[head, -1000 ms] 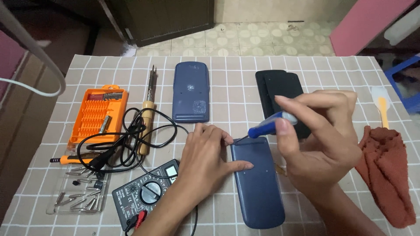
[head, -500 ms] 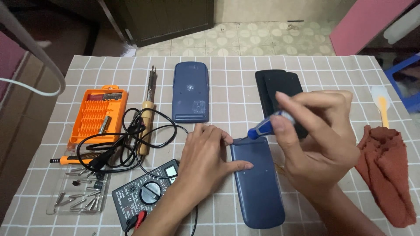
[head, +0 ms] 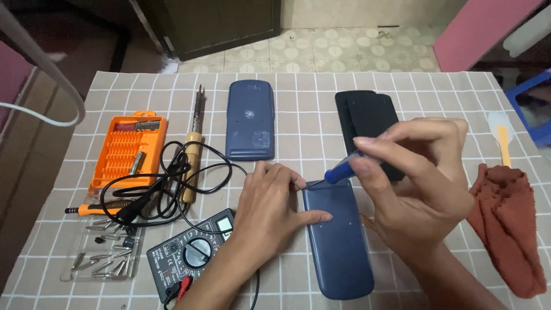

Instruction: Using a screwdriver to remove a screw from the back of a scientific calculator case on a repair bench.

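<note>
At far left I see the orange bit case [head: 127, 150], then a soldering iron [head: 194, 149] and a multimeter [head: 192, 252] at lower centre-left. My left hand [head: 270, 215] lies open, flat, thumb on the blue device casing [head: 338, 241] at lower centre. My right hand [head: 419, 183] grips a blue-handled screwdriver [head: 338, 171], its tip at the casing's top edge. A red cloth [head: 508, 224] lies at far right.
</note>
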